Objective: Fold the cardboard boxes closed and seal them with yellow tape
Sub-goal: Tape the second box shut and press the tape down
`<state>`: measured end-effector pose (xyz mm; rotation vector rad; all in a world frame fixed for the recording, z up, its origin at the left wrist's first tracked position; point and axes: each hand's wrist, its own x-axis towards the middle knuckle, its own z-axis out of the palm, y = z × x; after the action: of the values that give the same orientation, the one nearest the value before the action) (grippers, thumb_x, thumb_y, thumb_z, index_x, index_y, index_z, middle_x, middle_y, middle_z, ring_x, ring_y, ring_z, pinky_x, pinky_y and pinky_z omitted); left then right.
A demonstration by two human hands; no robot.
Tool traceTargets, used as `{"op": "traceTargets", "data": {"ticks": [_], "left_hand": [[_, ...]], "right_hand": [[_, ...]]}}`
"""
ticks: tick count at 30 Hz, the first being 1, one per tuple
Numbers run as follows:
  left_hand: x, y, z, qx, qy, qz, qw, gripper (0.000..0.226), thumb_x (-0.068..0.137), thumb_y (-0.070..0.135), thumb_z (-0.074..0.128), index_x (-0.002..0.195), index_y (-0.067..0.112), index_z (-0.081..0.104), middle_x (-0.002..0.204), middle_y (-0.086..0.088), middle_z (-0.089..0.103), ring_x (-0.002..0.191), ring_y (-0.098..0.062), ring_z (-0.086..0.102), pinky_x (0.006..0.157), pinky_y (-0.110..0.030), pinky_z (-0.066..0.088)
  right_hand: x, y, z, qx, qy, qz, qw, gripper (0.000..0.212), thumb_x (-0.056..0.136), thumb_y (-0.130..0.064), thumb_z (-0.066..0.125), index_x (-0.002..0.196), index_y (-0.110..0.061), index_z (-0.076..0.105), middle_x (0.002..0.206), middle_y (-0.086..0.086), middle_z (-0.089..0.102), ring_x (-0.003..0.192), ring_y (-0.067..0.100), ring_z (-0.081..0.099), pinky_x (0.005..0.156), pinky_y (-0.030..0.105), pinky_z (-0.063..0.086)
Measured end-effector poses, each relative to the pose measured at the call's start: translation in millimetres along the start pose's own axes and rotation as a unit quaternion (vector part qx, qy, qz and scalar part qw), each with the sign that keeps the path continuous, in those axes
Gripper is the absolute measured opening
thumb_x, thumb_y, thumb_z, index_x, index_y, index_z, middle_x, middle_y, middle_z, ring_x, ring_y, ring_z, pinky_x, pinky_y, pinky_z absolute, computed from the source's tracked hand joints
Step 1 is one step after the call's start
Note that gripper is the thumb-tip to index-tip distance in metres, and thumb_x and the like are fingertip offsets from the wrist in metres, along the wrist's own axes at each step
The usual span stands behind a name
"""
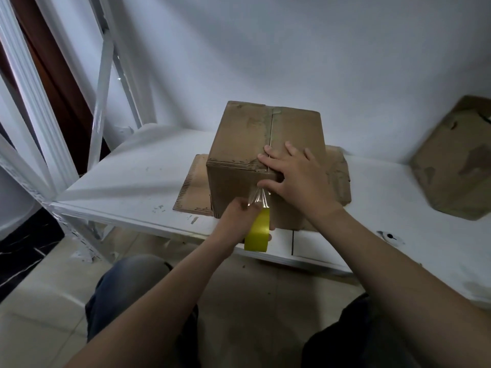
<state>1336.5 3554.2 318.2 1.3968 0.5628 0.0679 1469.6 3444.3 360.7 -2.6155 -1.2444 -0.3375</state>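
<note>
A closed brown cardboard box (244, 139) stands on the white table, its top flaps meeting at a centre seam. My right hand (295, 176) lies flat on the box's near top edge, fingers spread over the seam and thumb on the front face. My left hand (239, 221) grips a yellow tape roll (259, 232) just below and in front of the box. A short, bunched strip of clear-looking tape (261, 199) stretches from the roll up to the box front under my right thumb.
A flattened piece of cardboard (196, 189) lies under the box. Another flat cardboard sheet (451, 160) leans against the wall at the right. The white table (127, 179) has scuffed paint; its front edge is close to my knees. White metal shelf struts rise at the left.
</note>
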Motion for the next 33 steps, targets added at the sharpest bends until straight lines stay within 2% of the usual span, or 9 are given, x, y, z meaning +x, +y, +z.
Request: {"op": "traceTargets", "data": {"ticks": [7,12,15,17,21,24,27,31,33], "left_hand": [[12.7,-3.2,-7.5,0.025,0.006,0.017,1.0,0.012,0.101,0.024,0.057,0.094,0.021,0.067,0.071,-0.001,0.076,0.059,-0.016,0.074,0.045,-0.023,0.054],[13.6,-11.7,-1.6,0.042,-0.015,-0.001,0.999,0.022,0.101,0.023,0.052,0.095,0.01,0.069,0.081,-0.019,0.076,0.064,-0.033,0.072,0.065,-0.041,0.061],[16.2,-13.1,-2.7,0.044,-0.011,0.009,0.999,0.022,0.099,0.023,0.054,0.09,0.012,0.07,0.081,-0.019,0.076,0.065,-0.033,0.073,0.063,-0.04,0.06],[15.5,-13.0,-5.0,0.057,0.003,0.019,0.998,0.019,0.093,0.03,0.059,0.088,0.018,0.074,0.084,-0.016,0.077,0.073,-0.034,0.075,0.072,-0.045,0.062],[12.6,-9.7,-7.1,0.07,0.053,0.022,0.996,0.038,0.073,0.045,0.065,0.101,0.019,0.074,0.098,-0.012,0.077,0.099,-0.04,0.071,0.095,-0.058,0.054],[8.6,-7.8,-5.6,0.077,0.061,0.013,0.995,0.035,0.072,0.043,0.067,0.097,0.02,0.073,0.095,-0.012,0.077,0.097,-0.038,0.072,0.094,-0.058,0.055],[6.9,-10.0,-4.4,0.086,0.056,0.014,0.995,0.026,0.081,0.034,0.066,0.102,0.019,0.069,0.091,-0.011,0.078,0.085,-0.036,0.075,0.09,-0.058,0.057],[10.0,-14.0,3.9,0.209,0.111,0.022,0.971,0.05,0.089,0.033,0.063,0.136,0.021,0.054,0.119,-0.001,0.061,0.107,-0.028,0.059,0.099,-0.051,0.051],[11.2,-14.4,11.4,0.246,0.127,0.022,0.961,0.05,0.094,0.03,0.059,0.141,0.021,0.046,0.123,-0.002,0.055,0.106,-0.027,0.052,0.1,-0.046,0.046]], "right_hand": [[-4.4,-2.7,7.9,-0.047,0.029,0.0,0.998,0.075,0.085,-0.064,0.064,0.152,-0.047,0.035,0.161,-0.02,0.031,0.152,0.025,0.025,0.122,0.054,0.018],[-5.5,-3.5,9.8,-0.048,0.034,0.001,0.998,0.076,0.084,-0.063,0.067,0.152,-0.045,0.037,0.16,-0.019,0.033,0.152,0.025,0.026,0.121,0.054,0.019],[-5.5,-4.7,8.7,-0.059,0.04,0.005,0.997,0.077,0.083,-0.062,0.068,0.152,-0.045,0.037,0.16,-0.018,0.034,0.151,0.027,0.027,0.121,0.055,0.02],[-7.3,-6.4,10.2,-0.082,0.041,0.007,0.996,0.082,0.081,-0.065,0.068,0.153,-0.044,0.035,0.161,-0.017,0.033,0.151,0.029,0.029,0.12,0.056,0.022],[-8.3,-7.8,10.9,-0.104,0.036,-0.002,0.994,0.087,0.081,-0.067,0.068,0.155,-0.043,0.031,0.163,-0.015,0.031,0.15,0.031,0.029,0.12,0.057,0.021],[-8.5,-3.6,3.7,-0.095,0.011,-0.01,0.995,0.086,0.084,-0.068,0.063,0.157,-0.039,0.028,0.165,-0.011,0.028,0.152,0.03,0.024,0.122,0.053,0.019],[-23.6,8.3,-8.4,-0.041,0.05,0.005,0.998,0.073,0.093,-0.07,0.044,0.156,-0.035,0.033,0.164,-0.006,0.031,0.151,0.028,0.026,0.122,0.051,0.024],[-64.7,50.2,-19.4,-0.02,0.09,0.092,0.991,0.062,0.101,-0.056,0.023,0.154,-0.027,0.036,0.163,-0.001,0.033,0.151,0.03,0.025,0.121,0.052,0.027],[-89.2,84.0,-21.9,-0.026,0.084,0.154,0.984,0.056,0.104,-0.043,0.026,0.154,-0.02,0.038,0.162,0.003,0.034,0.15,0.033,0.027,0.12,0.052,0.028]]}}
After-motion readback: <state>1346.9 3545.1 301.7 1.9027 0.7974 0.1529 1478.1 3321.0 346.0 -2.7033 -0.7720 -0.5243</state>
